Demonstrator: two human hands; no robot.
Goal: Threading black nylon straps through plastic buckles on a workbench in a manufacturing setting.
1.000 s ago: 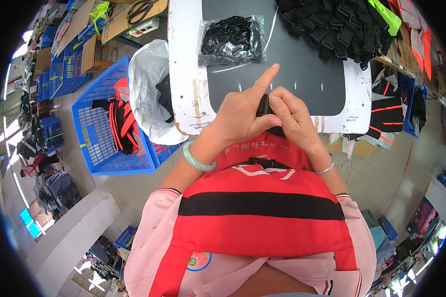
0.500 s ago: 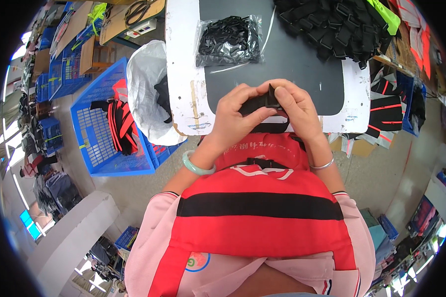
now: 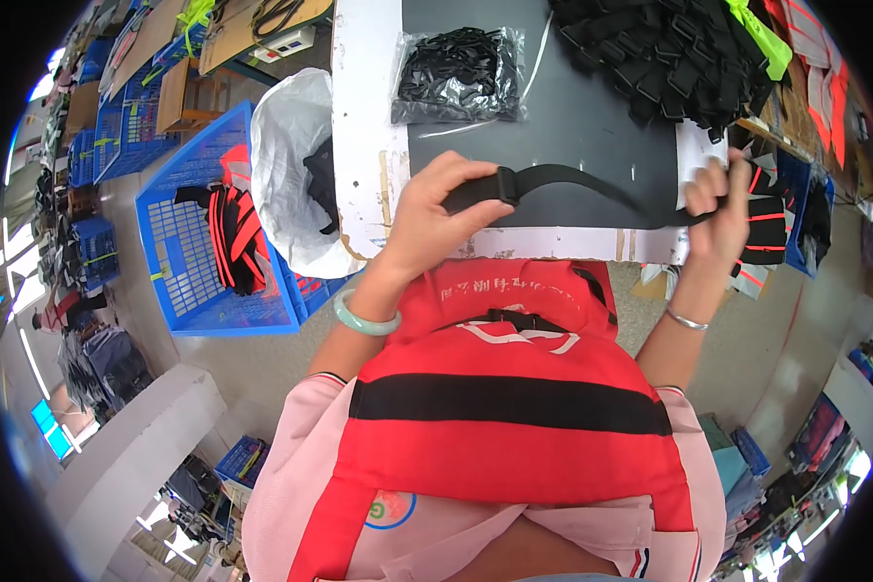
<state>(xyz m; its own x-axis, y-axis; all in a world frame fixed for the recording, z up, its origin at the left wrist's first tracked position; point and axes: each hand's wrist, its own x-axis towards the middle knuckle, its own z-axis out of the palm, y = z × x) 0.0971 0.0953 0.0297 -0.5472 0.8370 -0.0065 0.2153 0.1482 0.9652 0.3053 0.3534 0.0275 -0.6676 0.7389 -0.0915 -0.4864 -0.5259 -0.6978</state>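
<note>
Strap of black webbing (image 3: 572,177) spans the two hands above the near part of the table (image 3: 367,184), arching up beside the left hand and sagging toward the right. The left hand (image 3: 444,211) pinches a black buckle (image 3: 505,184) and the webbing next to it between thumb and fingers. The right hand (image 3: 713,211), at the table's near right corner, has its fingers curled round the other end; it is blurred, so the exact grip cannot be told.

The likeliest trouble is at the buckle: a hard pull from the right could turn it in the left hand's pinch or slide it loose, since only the fingertips appear to brace it. How the webbing runs through the slots is too small to tell; if the end inside is short, tension could draw it out. The slack could also take a twist and jam crosswise.

A heap of black buckled straps (image 3: 664,63) lies at the far right, its near tip close to the right hand; a wide sweep might snag one and drag others over the edge. The clear bag of small black parts (image 3: 459,78), far left, seems safer, being well apart from the right hand.
</note>
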